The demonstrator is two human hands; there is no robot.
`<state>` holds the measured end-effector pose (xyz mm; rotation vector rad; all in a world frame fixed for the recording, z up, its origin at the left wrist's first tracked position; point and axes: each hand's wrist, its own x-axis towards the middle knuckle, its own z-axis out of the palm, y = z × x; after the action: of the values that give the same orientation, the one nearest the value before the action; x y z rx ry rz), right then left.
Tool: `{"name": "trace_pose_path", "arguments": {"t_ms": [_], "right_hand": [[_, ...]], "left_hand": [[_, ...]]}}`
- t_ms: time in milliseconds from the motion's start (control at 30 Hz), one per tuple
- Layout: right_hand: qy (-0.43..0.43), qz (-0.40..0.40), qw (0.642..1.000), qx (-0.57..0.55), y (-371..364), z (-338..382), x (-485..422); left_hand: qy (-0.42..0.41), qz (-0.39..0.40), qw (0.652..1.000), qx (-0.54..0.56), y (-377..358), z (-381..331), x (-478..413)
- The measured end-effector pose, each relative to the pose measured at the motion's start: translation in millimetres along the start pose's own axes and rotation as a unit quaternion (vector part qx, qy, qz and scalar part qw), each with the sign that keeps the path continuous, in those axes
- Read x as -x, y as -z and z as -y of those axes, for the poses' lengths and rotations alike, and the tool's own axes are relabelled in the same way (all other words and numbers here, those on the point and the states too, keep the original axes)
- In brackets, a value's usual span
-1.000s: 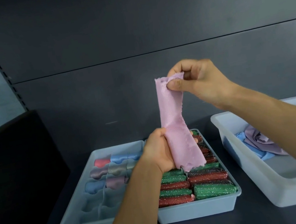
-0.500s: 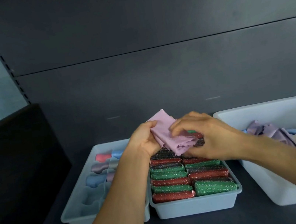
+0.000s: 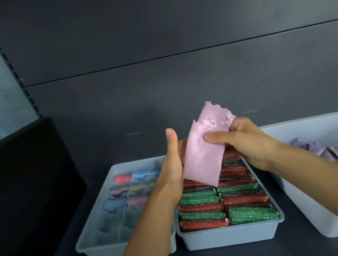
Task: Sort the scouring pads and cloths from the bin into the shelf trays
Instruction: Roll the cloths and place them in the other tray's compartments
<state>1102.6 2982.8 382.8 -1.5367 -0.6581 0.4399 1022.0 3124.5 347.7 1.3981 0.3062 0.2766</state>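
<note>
Pinching the pink cloth point(image 3: 204, 160) in right hand point(image 3: 252, 143), long axis near upright, left hand point(image 3: 169, 165) flat alongside, unclenched; divided tray point(image 3: 121, 251) down-left, nearer left hand.

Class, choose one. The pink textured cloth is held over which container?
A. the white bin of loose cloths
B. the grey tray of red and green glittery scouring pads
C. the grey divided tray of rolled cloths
B: the pink textured cloth, pinched by the right hand, hangs over the grey tray of scouring pads.
</note>
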Motion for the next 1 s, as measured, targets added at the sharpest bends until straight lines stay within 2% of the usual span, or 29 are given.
{"name": "trace_pose_path", "arguments": {"t_ms": [67, 133, 300, 400, 500, 667, 800, 867, 1000], "right_hand": [[-0.055, 0.031, 0.997, -0.051, -2, 2, -3], [-0.076, 0.043, 0.994, -0.070, -7, 0, -4], [-0.080, 0.049, 0.989, -0.113, -18, -7, -2], [-0.052, 0.070, 0.993, -0.079, -20, -12, 3], [-0.038, 0.039, 0.994, -0.098, -19, -15, 3], [-0.013, 0.052, 0.986, -0.157, -13, -11, 4], [0.050, 0.057, 0.992, -0.097, -15, -10, 3], [0.095, 0.042, 0.994, -0.032, -15, -11, 1], [0.152, 0.018, 0.984, 0.087, -15, -14, -3]], "left_hand": [[-0.024, 0.051, 0.998, -0.013, 0, -1, 8], [-0.058, 0.058, 0.996, -0.034, -4, 2, 9], [-0.155, -0.026, 0.987, -0.042, -13, 9, 8], [-0.177, -0.079, 0.980, -0.046, -15, 10, 8], [-0.149, -0.083, 0.985, -0.018, -14, 8, 7], [-0.141, 0.041, 0.989, 0.023, 8, 0, 9], [-0.111, 0.063, 0.987, 0.095, 15, -4, 14], [-0.063, 0.064, 0.989, 0.113, 17, -5, 16], [0.006, 0.111, 0.994, -0.024, 22, -6, 21]]}}
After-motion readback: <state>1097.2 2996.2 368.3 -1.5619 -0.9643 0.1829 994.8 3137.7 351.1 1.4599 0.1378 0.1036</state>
